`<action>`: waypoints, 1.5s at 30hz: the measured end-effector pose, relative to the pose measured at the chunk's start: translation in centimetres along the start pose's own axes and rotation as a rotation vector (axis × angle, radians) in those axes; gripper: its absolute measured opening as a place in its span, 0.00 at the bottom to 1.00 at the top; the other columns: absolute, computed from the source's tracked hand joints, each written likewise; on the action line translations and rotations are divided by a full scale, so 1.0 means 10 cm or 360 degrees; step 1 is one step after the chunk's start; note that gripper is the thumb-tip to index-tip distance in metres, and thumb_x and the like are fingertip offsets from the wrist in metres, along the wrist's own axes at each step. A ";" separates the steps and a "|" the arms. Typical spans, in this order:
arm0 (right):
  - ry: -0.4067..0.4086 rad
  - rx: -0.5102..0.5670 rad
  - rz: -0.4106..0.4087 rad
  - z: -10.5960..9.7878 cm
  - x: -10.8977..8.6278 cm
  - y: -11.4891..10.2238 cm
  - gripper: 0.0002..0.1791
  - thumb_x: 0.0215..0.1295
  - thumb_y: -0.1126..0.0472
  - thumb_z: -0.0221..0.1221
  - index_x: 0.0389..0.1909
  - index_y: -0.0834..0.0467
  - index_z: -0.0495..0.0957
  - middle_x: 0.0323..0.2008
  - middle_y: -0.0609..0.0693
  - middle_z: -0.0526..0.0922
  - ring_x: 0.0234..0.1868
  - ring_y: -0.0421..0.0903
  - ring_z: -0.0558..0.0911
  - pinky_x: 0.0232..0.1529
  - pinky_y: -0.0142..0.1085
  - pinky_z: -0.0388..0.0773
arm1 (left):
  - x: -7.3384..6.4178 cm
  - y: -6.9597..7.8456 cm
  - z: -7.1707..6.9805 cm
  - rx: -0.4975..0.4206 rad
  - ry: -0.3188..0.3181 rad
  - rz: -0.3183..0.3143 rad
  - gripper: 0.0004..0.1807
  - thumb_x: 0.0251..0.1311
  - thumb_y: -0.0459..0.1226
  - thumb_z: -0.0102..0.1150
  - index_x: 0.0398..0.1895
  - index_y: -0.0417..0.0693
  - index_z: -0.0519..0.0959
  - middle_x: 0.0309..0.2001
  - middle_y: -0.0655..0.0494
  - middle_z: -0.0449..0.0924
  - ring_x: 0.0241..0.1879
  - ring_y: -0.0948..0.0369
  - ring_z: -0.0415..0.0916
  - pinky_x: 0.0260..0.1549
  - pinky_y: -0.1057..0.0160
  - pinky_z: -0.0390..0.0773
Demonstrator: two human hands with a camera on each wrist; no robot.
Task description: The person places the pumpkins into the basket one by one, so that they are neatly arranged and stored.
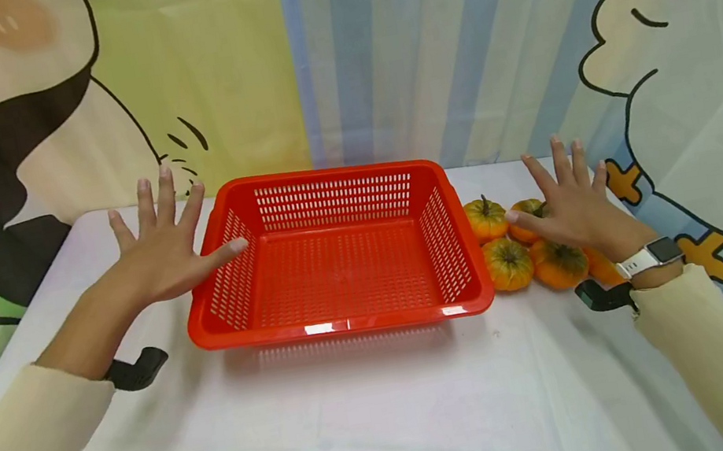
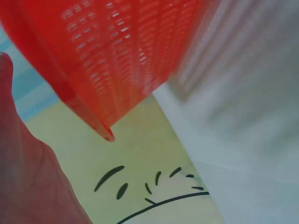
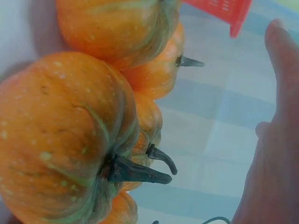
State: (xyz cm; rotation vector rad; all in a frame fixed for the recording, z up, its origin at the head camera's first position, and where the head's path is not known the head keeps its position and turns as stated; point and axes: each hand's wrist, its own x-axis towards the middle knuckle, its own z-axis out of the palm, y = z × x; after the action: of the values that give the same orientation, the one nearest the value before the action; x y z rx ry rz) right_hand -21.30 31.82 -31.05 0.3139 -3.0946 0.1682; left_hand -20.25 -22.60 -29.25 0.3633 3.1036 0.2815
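A red plastic basket (image 1: 349,323) with slotted walls stands on the white table, with nothing inside. Over its left rim my left hand (image 1: 168,254) hovers with fingers spread, the thumb overlapping the rim in the head view. The basket's outer wall (image 2: 126,51) fills the top of the left wrist view, beside part of that hand (image 2: 37,182). My right hand (image 1: 577,209), fingers also spread, hangs above several small orange-green pumpkins (image 1: 508,263) right of the basket. In the right wrist view a pumpkin (image 3: 65,140) with a dark stem shows large, and the hand (image 3: 275,154) holds nothing.
The white tablecloth (image 1: 366,424) stretches in front of the basket. Behind the table hangs a printed curtain (image 1: 362,58) with cartoon figures. A white watch (image 1: 650,255) is on the right wrist, and a dark camera mount (image 1: 137,369) is on the left.
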 end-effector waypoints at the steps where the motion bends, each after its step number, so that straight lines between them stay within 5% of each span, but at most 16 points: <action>1: 0.0009 0.0033 -0.0011 -0.01 -0.02 0.00 0.56 0.62 0.27 0.47 0.78 0.54 0.35 0.72 0.60 0.15 0.68 0.60 0.14 0.59 0.68 0.16 | -0.03 0.01 -0.01 -0.0003 0.0014 0.0013 0.59 0.57 0.72 0.40 0.78 0.47 0.32 0.71 0.47 0.05 0.67 0.44 0.03 0.51 0.26 0.12; 5: 0.0044 0.0143 -0.0052 -0.03 -0.09 -0.02 0.55 0.63 0.31 0.51 0.78 0.55 0.36 0.72 0.57 0.14 0.70 0.59 0.15 0.61 0.69 0.22 | -0.14 0.04 -0.03 -0.0044 0.0088 0.0071 0.59 0.57 0.70 0.45 0.78 0.46 0.33 0.73 0.46 0.09 0.70 0.43 0.08 0.55 0.29 0.14; 11: 0.0124 0.0294 -0.0126 0.03 -0.17 -0.04 0.55 0.60 0.35 0.59 0.78 0.53 0.40 0.75 0.54 0.19 0.73 0.59 0.22 0.54 0.78 0.40 | -0.28 0.04 0.00 -0.0287 0.0147 0.0123 0.57 0.60 0.63 0.51 0.78 0.46 0.33 0.75 0.47 0.13 0.72 0.44 0.15 0.61 0.37 0.13; 14: 0.0165 0.0349 -0.0192 0.09 -0.21 -0.07 0.55 0.58 0.38 0.63 0.78 0.53 0.43 0.76 0.55 0.24 0.74 0.60 0.26 0.55 0.78 0.41 | -0.34 0.03 0.03 -0.0400 0.0153 0.0107 0.57 0.59 0.61 0.54 0.78 0.45 0.34 0.75 0.47 0.15 0.73 0.44 0.16 0.62 0.37 0.15; 20: 0.0202 0.0577 -0.0222 0.26 -0.30 -0.13 0.53 0.56 0.47 0.68 0.77 0.51 0.49 0.77 0.52 0.33 0.75 0.55 0.28 0.58 0.76 0.37 | -0.43 0.04 0.14 -0.0645 0.0059 -0.0003 0.57 0.59 0.58 0.57 0.79 0.52 0.32 0.76 0.52 0.16 0.73 0.40 0.22 0.55 0.23 0.50; 24: 0.0201 0.0727 -0.0229 0.37 -0.36 -0.17 0.52 0.55 0.52 0.70 0.77 0.51 0.51 0.77 0.51 0.38 0.75 0.53 0.31 0.59 0.76 0.40 | -0.49 0.05 0.23 -0.0734 0.0061 0.0001 0.58 0.58 0.58 0.59 0.79 0.54 0.32 0.77 0.53 0.18 0.74 0.42 0.26 0.48 0.24 0.61; 39: 0.0231 0.1136 -0.0251 0.67 -0.53 -0.27 0.49 0.54 0.63 0.72 0.75 0.52 0.57 0.76 0.49 0.48 0.73 0.59 0.54 0.60 0.68 0.59 | -0.63 0.13 0.37 -0.0964 0.0096 0.0076 0.59 0.56 0.54 0.63 0.78 0.59 0.31 0.78 0.51 0.29 0.71 0.37 0.43 0.47 0.30 0.69; 45: 0.0262 0.1137 -0.0281 0.72 -0.56 -0.28 0.49 0.52 0.63 0.73 0.74 0.52 0.59 0.76 0.51 0.50 0.73 0.58 0.52 0.60 0.69 0.58 | -0.65 0.19 0.43 -0.0973 0.0123 0.0079 0.58 0.58 0.53 0.63 0.78 0.57 0.29 0.78 0.51 0.30 0.71 0.39 0.45 0.48 0.33 0.71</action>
State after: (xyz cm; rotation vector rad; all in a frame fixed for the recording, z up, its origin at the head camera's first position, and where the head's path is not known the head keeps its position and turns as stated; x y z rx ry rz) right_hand -15.41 29.40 -38.14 0.5435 -2.7063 1.2202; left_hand -13.35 -21.52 -33.28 0.4104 2.8722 1.2197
